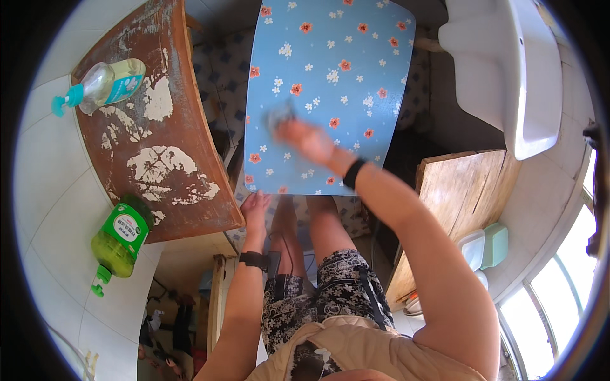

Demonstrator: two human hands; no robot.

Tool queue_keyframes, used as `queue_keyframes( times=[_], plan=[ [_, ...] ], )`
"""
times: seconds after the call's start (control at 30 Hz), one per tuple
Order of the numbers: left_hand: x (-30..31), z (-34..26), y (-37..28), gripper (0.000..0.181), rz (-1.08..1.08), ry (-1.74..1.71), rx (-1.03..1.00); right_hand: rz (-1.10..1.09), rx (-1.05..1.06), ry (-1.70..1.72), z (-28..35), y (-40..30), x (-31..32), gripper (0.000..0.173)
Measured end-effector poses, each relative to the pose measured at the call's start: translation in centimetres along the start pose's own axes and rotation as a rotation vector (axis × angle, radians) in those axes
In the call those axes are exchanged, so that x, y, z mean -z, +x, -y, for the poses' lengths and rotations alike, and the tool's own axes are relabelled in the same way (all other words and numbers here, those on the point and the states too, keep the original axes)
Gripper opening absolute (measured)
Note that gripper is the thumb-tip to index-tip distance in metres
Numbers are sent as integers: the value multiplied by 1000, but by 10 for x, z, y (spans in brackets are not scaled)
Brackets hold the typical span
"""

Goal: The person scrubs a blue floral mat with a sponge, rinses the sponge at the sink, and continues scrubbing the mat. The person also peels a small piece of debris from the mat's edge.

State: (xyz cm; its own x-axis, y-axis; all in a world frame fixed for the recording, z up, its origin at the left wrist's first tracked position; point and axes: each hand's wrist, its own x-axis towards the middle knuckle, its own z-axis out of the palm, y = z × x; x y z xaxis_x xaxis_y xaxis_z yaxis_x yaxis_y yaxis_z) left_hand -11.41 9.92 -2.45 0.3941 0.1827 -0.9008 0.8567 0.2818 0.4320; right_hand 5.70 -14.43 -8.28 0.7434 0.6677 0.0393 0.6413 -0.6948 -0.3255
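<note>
A blue tabletop (329, 95) with a print of orange and white flowers lies before me, its near edge just above my legs. Over its lower left part, my right hand (305, 138) is blurred by motion. In its fingers is a small grey wad (281, 116), too smeared to tell whether it is a cloth or a scouring pad. It appears to touch the printed surface. My left hand (256, 205) grips the tabletop's near left corner, with fingertips showing at the rim and the rest of the grip hidden.
At left, a worn brown wooden table (190, 143) holds a clear pump bottle (112, 85) and a green pump bottle (121, 238). A white ceramic basin (481, 81) is at upper right. Below it stands a wooden board (462, 190), near plastic containers (493, 245).
</note>
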Motion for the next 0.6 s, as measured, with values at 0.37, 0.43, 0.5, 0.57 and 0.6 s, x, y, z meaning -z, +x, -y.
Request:
queue_keyframes(
  times=[0.37,0.43,0.5,0.57,0.6],
  plan=[
    [-1,0,-6,32,-37,-25,48,-184,-186,738,15,-17,28,33],
    [0,1,-3,34,-33,-41,61,-26,-1,336,17,-22,30,38],
    [7,6,3,34,-28,-70,41,-125,-144,395,-36,-9,25,33],
    [6,13,-1,34,-45,-95,51,-369,-369,505,-114,19,31,22],
    [3,8,-3,34,-75,-109,57,-459,-493,449,-133,44,41,21]
  ],
)
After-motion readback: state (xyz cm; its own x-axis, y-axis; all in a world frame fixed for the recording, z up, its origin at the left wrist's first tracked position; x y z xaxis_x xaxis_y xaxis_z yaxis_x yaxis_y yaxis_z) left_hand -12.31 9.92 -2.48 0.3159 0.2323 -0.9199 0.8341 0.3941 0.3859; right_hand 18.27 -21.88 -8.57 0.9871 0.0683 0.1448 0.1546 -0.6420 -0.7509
